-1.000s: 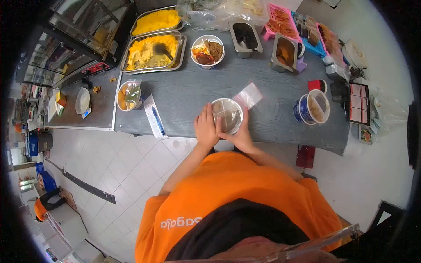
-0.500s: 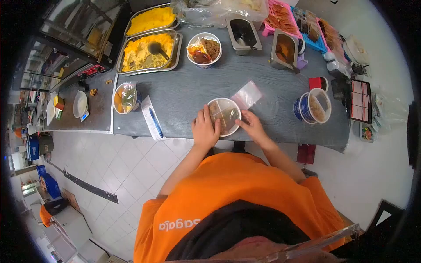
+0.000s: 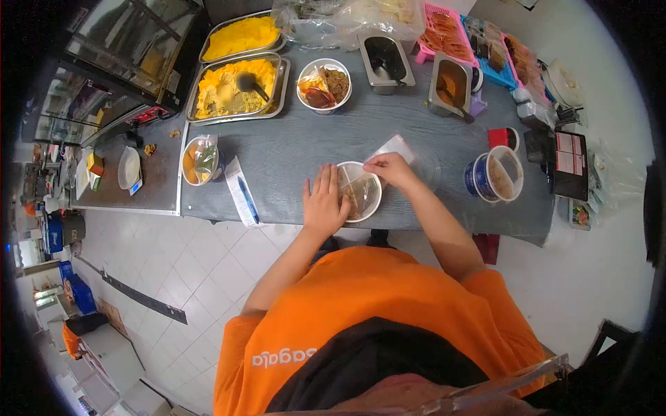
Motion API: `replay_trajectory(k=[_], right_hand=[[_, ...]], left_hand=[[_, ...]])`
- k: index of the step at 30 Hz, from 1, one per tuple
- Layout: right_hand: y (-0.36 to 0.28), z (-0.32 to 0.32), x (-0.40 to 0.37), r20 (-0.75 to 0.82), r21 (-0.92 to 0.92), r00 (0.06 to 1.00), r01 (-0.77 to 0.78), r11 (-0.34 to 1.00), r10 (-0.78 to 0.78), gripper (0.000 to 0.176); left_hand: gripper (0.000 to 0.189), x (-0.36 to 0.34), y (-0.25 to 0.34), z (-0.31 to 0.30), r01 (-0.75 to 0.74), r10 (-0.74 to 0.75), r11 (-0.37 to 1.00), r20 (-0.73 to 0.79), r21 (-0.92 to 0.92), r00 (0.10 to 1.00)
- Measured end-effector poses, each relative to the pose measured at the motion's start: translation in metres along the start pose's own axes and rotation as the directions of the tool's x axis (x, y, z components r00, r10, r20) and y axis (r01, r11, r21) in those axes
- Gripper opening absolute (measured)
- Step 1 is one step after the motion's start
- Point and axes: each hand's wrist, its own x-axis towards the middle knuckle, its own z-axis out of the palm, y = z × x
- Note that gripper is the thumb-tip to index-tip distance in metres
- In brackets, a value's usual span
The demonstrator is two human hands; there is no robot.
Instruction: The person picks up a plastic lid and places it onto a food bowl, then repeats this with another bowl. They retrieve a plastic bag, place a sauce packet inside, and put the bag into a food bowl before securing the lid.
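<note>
At the table's front edge stands a round tub [image 3: 363, 199] with a white rim. Clear plastic with a cross of pale lines covers its brownish contents. My left hand [image 3: 323, 203] lies over its left side, fingers stretched out and pointing away from me. My right hand [image 3: 390, 170] is at the far right rim, thumb and fingertips pinched together; what they grip, if anything, is too small to make out. Just beyond that hand lies a small clear plastic bag [image 3: 397, 145], partly hidden by it.
Left are a filled tub [image 3: 200, 173] and a paper slip [image 3: 236, 182] with a blue pen [image 3: 248, 199]. Stacked tubs [image 3: 501, 175] stand right. Behind are a tray of yellow food [image 3: 208, 114], another tub [image 3: 323, 107] and metal pans [image 3: 386, 84].
My right hand has moved from the tub's right side up to its far rim and now pinches there. My left hand stays on the left side, fingers straighter.
</note>
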Motion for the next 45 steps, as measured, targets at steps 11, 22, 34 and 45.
replay_trajectory(k=[11, 22, 34, 45], right_hand=[[-0.018, 0.058, -0.001, -0.18, -0.741, 0.801, 0.271, 0.615, -0.57, 0.028], [-0.037, 0.059, -0.009, -0.139, -0.826, 0.882, 0.148, 0.544, -0.45, 0.024], [0.002, -0.02, -0.052, -0.47, -0.685, 0.556, 0.261, 0.68, -0.686, 0.045], [0.05, -0.064, -0.095, -0.379, -0.754, 0.846, -0.047, 0.655, -0.375, 0.063]], left_hand=[[0.068, 0.019, 0.022, 0.012, 0.052, -0.052, 0.998, 0.01, 0.026, 0.999], [0.067, 0.022, 0.024, 0.009, 0.067, -0.084, 0.993, 0.184, 0.095, 0.979], [0.071, 0.029, 0.036, -0.004, -0.013, -0.011, 0.991, 0.173, 0.134, 0.985], [0.079, 0.004, 0.057, 0.012, -0.187, 0.165, 0.977, 0.192, 0.104, 0.967]])
